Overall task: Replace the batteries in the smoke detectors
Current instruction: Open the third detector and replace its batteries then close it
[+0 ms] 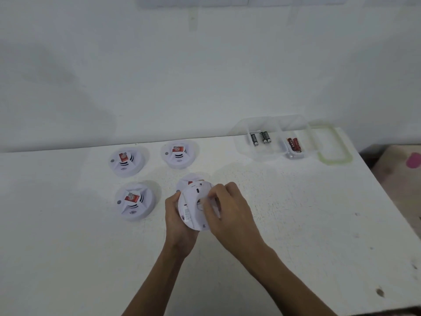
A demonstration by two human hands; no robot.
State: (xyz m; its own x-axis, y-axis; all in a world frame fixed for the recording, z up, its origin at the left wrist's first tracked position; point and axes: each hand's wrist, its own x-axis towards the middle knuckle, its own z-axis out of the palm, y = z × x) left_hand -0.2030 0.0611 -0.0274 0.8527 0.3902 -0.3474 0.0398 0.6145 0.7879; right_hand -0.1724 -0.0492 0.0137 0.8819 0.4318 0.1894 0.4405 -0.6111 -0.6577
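The left hand (180, 221) cradles a round white plastic smoke detector (193, 208) turned back-side up above the scuffed white bench (296, 224); the right hand (227, 208) pinches at its back. Three matching detectors sit left, and black cylindrical batteries (259, 138) lie in a clear plastic tub (257, 153) beyond.

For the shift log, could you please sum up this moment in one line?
left hand holds detector, back up | right hand works its back | three detectors untouched | batteries in box

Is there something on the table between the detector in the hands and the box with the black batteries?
Nothing visible. The table is bare between the held detector and the clear box holding the black batteries.
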